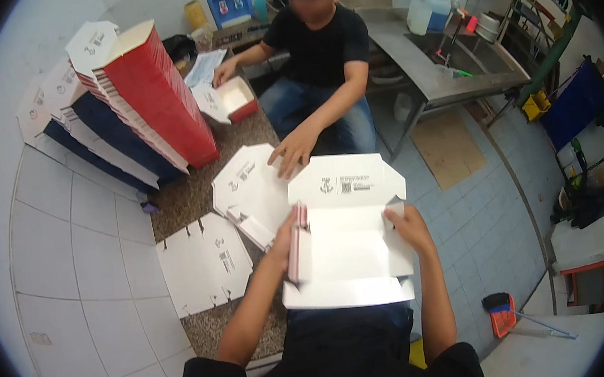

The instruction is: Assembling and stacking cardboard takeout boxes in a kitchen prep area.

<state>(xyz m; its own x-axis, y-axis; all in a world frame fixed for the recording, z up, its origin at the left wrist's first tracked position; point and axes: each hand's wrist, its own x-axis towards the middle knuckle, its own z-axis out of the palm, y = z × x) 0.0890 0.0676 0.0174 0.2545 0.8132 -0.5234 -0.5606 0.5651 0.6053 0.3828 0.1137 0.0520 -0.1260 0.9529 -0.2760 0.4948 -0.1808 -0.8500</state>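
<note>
In front of my body I hold a partly folded cardboard box (pixel 347 253), white inside, with its printed lid flap spread out on the far side. My left hand (pixel 286 239) grips its left side, where the wall is folded up and shows a reddish outer face. At the right, my right hand (pixel 409 226) pinches the side flap, thumb on the inner face. Beside my left hand, another partly folded box (pixel 250 186) rests on the granite counter (pixel 257 332). A flat box blank (pixel 197 264) lies left of my left forearm, its slots and tabs uncreased.
Tall stacks of red boxes (pixel 157 93) and dark blue boxes (pixel 122 139) stand against the left wall. Across from me sits a co-worker (pixel 319 50), one hand reaching over the second box, the other at an open red box (pixel 242 100). A steel sink (pixel 466 55) stands far right.
</note>
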